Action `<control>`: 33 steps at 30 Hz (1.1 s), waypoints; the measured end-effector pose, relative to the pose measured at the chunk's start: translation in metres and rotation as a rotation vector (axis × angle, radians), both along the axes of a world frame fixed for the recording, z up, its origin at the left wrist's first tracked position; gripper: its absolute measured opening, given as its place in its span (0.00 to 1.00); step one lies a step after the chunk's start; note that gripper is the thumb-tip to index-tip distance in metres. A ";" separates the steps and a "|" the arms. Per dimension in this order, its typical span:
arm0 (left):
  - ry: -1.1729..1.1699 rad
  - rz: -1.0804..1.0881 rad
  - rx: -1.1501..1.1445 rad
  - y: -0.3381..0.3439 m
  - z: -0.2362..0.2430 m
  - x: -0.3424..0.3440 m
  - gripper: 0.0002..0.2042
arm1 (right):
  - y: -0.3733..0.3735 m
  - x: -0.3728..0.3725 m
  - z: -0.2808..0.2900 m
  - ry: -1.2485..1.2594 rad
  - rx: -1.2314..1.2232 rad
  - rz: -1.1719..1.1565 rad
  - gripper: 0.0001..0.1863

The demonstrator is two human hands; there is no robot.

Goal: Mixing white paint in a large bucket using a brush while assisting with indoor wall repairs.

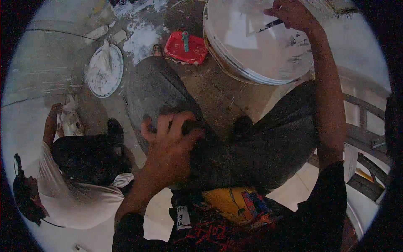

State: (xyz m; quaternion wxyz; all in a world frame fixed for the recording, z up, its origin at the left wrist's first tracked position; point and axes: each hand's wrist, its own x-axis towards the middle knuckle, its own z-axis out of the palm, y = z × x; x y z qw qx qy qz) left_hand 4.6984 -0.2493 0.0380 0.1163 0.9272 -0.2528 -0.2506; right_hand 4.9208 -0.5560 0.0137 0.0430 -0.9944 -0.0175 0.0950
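My right hand [289,16] is closed on a slim dark tool [270,26] with a narrow pointed end. It holds the tool over a large round whitish piece [256,50] with a pale, layered rim, which stands in front of me. Whether the tool's tip touches that surface I cannot tell. Over my left thigh hovers my left hand [170,145], its fingers bent and apart, with nothing visible in them. On the floor ahead, a red tray [197,54] carries a small tool with a green handle [185,41].
White powder [142,38] is spread over the floor beyond my left knee. A white oval plate [94,82] with whitish material lies nearby. At the left a person in a white shirt [79,201] sits handling something whitish. A dark slatted frame [363,134] stands at the right.
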 end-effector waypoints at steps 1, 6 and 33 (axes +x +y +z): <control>-0.038 0.036 -0.026 0.001 -0.004 -0.001 0.21 | 0.000 0.001 0.001 0.003 0.006 0.000 0.20; -0.021 0.042 -0.097 -0.001 -0.001 0.004 0.18 | -0.002 -0.006 0.016 0.085 0.110 -0.103 0.21; -0.073 0.018 -0.050 -0.001 -0.004 0.005 0.10 | 0.006 0.005 0.013 0.201 0.033 -0.089 0.22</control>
